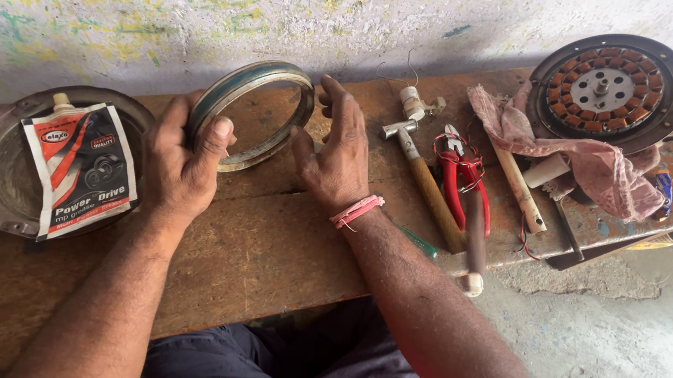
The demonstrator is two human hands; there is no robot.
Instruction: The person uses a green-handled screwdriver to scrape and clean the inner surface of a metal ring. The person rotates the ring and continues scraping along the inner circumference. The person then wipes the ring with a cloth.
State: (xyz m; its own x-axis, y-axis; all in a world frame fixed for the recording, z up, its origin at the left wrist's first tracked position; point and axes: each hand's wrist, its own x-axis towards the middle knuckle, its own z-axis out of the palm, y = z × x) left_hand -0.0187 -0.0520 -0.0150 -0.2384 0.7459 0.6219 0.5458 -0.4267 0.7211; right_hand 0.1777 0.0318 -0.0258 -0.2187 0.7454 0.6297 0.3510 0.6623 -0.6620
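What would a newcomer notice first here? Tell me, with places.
At centre, the left hand grips a metal ring held upright on the wooden bench, with the right hand open against its other side. Far right lies a round copper-wound stator on a pink rag; far left, a grease pouch in a metal cover.

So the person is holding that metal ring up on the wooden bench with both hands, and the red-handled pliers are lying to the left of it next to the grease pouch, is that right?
Not quite. The head view shows the red-handled pliers lying to the right of the metal ring, beside the hammer, not by the grease pouch. The rest holds: left hand and right hand hold the ring on the wooden bench.
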